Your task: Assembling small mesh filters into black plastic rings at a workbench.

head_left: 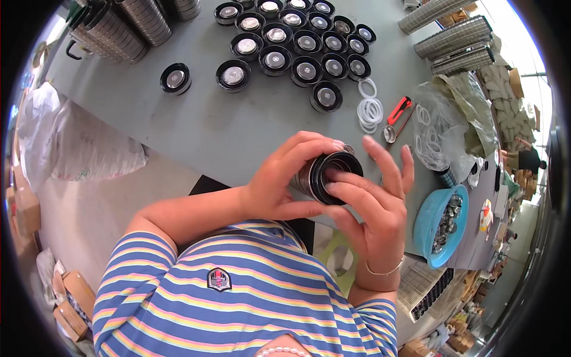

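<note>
The left hand (279, 178) wraps around a short metal cylinder with a black rim (324, 175), fingers curled over its top and thumb underneath, holding it just above the near edge of the grey worktop (226, 131), close to the person's chest. The right hand (372, 202) is mostly open, its fingers spread; two fingertips (333, 187) press against the cylinder's open black end while the other fingers stand up free beside it.

Farther back on the worktop a cluster of round black-rimmed pieces with shiny centres (297, 41) lies in rows, with two more (175, 78) set apart to the left. A few white rubber rings (370, 110) lie just right of the cluster, next to a red-handled tool (399, 110). A clear plastic bag of more white rings (437, 134) sits to the right, and a blue basket (431, 217) of metal parts stands near the right hand. Stacks of metal cylinders (119, 27) lie at the far left corner, and ribbed metal tubes (458, 35) at the far right.
</note>
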`<state>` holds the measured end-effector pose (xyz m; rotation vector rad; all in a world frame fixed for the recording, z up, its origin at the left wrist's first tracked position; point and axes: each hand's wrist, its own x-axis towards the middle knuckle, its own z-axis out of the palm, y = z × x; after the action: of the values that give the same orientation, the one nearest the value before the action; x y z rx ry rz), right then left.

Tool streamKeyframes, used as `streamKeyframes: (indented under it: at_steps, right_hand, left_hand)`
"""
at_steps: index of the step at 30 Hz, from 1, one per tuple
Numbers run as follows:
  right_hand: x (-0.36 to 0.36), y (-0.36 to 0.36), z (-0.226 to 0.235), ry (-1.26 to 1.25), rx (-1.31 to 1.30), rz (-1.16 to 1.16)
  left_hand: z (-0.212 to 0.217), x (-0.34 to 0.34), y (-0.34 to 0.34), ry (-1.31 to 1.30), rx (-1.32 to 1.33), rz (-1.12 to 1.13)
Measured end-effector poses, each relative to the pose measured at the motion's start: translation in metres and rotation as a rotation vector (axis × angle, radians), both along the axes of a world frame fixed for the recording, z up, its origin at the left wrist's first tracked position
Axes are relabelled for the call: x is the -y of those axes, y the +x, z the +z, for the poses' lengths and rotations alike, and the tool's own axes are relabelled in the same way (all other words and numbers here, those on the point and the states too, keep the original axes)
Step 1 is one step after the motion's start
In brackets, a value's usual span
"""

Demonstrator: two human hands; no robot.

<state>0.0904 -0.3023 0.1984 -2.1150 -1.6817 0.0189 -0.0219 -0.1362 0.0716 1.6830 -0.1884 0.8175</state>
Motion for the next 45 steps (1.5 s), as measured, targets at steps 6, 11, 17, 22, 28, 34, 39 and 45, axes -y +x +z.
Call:
streamKeyframes:
  at_steps: [6, 11, 17, 22, 28, 34, 39, 45]
  right_hand:
    - [-0.005, -0.009, 0.017, -0.099, 0.091, 0.009]
    - [-0.004, 0.017, -0.01, 0.075, -0.057, 0.133]
    - [0.035, 0.047, -0.089, 0.567, -0.624, -0.558]
    - [0.036, 0.05, -0.168, 0.088, -0.058, -0.355]
    - [0.025, 0.036, -0.112, 0.528, -0.345, -0.4]
    - [0.007, -0.007, -0.015, 0.157, 0.075, -0.065]
    - [0.001, -0.014, -0.003, -0.048, 0.012, -0.056]
    - [0.001, -0.02, -0.025, 0.039, 0.102, -0.133]
  left_hand:
    - [0.0, 0.003, 0.001, -0.002, 0.05, -0.002]
    - [0.009, -0.011, -0.003, 0.121, -0.062, 0.013]
    - [0.049, -0.046, -0.013, -0.542, 0.041, -0.021]
    - [0.041, -0.107, -0.022, 0.526, -0.656, 0.616]
    - [-0.004, -0.108, -0.026, 0.781, -0.721, 0.702]
    - [0.051, -0.037, -0.022, 0.257, -0.333, 0.032]
    - [0.031, -0.015, -0.012, 0.145, -0.301, -0.018]
    - [0.029, -0.016, -0.011, 0.137, -0.273, -0.016]
